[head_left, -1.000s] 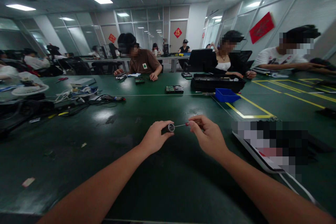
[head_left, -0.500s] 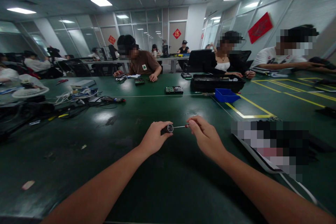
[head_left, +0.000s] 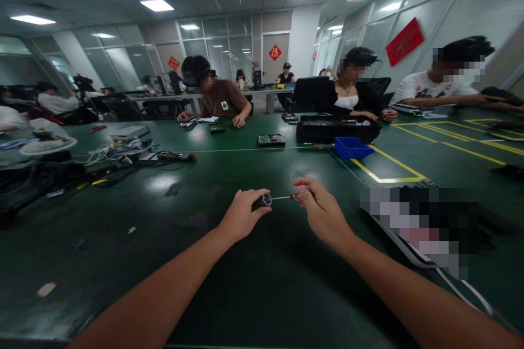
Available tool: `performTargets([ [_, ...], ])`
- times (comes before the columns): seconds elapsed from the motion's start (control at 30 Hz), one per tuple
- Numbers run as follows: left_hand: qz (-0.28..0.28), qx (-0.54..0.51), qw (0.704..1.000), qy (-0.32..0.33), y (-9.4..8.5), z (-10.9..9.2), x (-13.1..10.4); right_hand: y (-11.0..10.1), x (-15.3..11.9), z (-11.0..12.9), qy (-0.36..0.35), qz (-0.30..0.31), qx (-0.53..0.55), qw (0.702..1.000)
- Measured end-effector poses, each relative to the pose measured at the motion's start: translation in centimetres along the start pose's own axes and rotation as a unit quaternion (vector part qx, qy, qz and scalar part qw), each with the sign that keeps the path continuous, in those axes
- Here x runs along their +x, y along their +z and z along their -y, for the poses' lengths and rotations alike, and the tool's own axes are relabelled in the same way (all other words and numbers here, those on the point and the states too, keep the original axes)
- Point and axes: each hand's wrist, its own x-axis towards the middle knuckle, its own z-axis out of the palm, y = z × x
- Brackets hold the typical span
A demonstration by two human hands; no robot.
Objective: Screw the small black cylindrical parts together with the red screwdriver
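Near the middle of the green table (head_left: 245,283), my left hand (head_left: 242,215) is closed round a short dark cylinder (head_left: 264,200) whose round end shows a light rim. My right hand (head_left: 321,204) pinches the red handle of a thin screwdriver (head_left: 282,197). The screwdriver's metal shaft points left and its tip meets the cylinder's round end or lies right beside it; the exact contact is too small to tell. Both hands are held above the table top.
Ahead lie a green circuit-board drive (head_left: 271,140), a blue bin (head_left: 352,148) and a long black tray (head_left: 338,129). Tangled cables (head_left: 118,166) spread at the left. A blurred-out device (head_left: 421,229) lies right. Several people sit across the table.
My right hand's fingers have shifted slightly on the screwdriver handle. The cylinder and my left hand have hardly moved.
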Motion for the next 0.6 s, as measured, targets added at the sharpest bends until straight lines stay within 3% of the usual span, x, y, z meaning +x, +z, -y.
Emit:
performTargets([
  [0.17,-0.014,0.002,1.000,-0.010,-0.2,-0.3,0.0,0.5,0.7,-0.1,0.054,-0.035,0.174,0.983],
  [0.27,-0.026,0.010,0.999,0.040,-0.5,-0.4,0.0,0.5,1.3,-0.4,0.138,-0.044,0.327,0.934],
  [0.33,-0.030,0.023,0.998,0.054,-0.6,-0.3,0.1,0.4,1.6,-0.8,0.174,-0.047,0.372,0.910],
  [0.47,-0.008,0.034,0.999,0.025,-0.7,-0.1,0.2,0.5,1.7,-1.5,0.134,-0.091,0.298,0.941],
  [0.6,-0.002,0.035,0.999,0.027,-0.6,-0.1,0.1,0.5,1.2,-1.5,0.079,-0.074,0.197,0.974],
])
